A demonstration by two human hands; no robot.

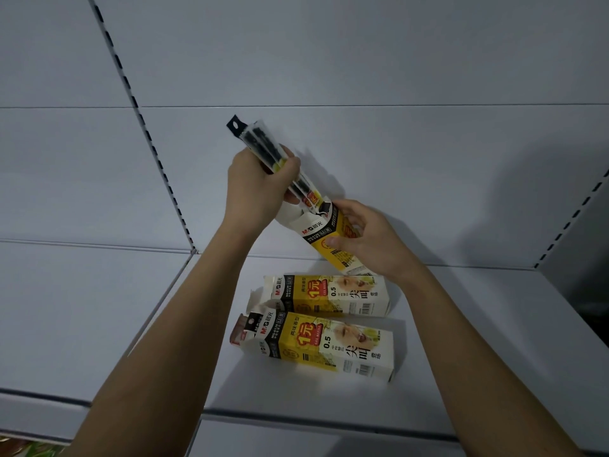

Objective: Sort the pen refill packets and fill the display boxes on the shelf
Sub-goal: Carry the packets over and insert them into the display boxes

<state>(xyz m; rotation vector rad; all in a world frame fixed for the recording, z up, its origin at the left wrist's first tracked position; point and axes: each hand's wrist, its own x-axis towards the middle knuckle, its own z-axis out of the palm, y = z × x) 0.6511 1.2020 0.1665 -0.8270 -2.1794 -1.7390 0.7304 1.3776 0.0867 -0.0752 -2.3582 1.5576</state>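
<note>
**Refill bundle at mouth of held display box**

Item: bundle of slim clear-plastic pen refill packets with black hang tabs and black cores (263, 150). Location: in the air before the pale grey shelf back panel (362, 61), clenched in the left hand (253, 186), whose fingers curl round its middle. Long axis: diagonal, hang tabs up and to the left, lower ends down and to the right, at or just inside the torn-open top.

Receiving item: yellow-and-white cardboard display box (333, 239), tilted on roughly the same diagonal, open end up-left towards the bundle. The right hand (369, 239) grips its lower body, thumb across the front face. The left hand is the nearer to the opening; judged step: sliding the packets along the shared axis into the box.

Adjacent stock: two more yellow-and-white display boxes lying flat on the white shelf board (494, 341), rear box (323, 296) and front box (329, 346), long axes left to right, open ends left.
</note>
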